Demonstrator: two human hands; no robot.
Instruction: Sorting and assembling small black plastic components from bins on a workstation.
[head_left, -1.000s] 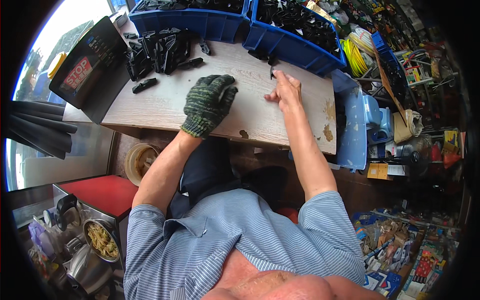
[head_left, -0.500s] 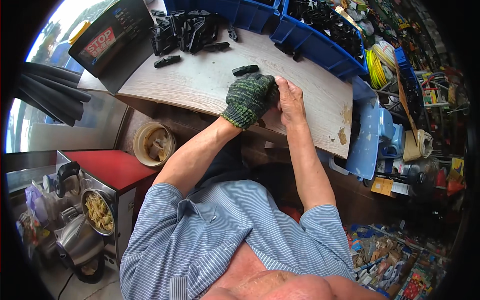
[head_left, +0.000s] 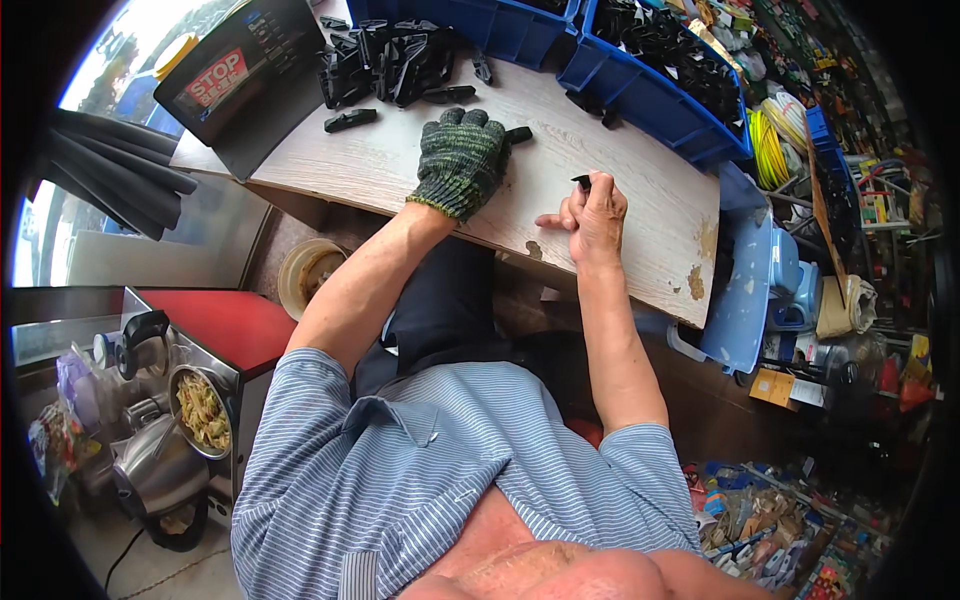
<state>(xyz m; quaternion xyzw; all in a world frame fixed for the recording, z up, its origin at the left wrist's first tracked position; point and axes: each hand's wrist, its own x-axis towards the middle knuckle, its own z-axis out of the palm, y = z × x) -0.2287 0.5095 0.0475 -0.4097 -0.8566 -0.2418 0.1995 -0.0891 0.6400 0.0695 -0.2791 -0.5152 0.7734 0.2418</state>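
Observation:
My left hand (head_left: 460,160), in a dark green and black knitted glove, is palm down over the table. Its fingers are slightly apart, and whatever lies beneath the palm is hidden. One black plastic part (head_left: 518,135) lies at its right edge, partly covered by the glove. Bare and to the right, my right hand (head_left: 597,222) pinches a small black plastic piece (head_left: 582,183) between thumb and fingertips, with another finger pointing left. Beyond the glove is a pile of black plastic parts (head_left: 385,62), with single parts (head_left: 350,120) lying nearer.
Blue bins (head_left: 655,90) stand along the table's far edge, the right one full of black parts. A dark panel (head_left: 240,85) stands at the left. The pale tabletop (head_left: 650,230) is worn at its right end. A bucket (head_left: 297,280) is beneath, beside a red-topped cabinet (head_left: 225,325).
My hands have moved apart. The gloved left hand shifted left, while the right drew away to the right with the small black piece. The whole view has shifted slightly.

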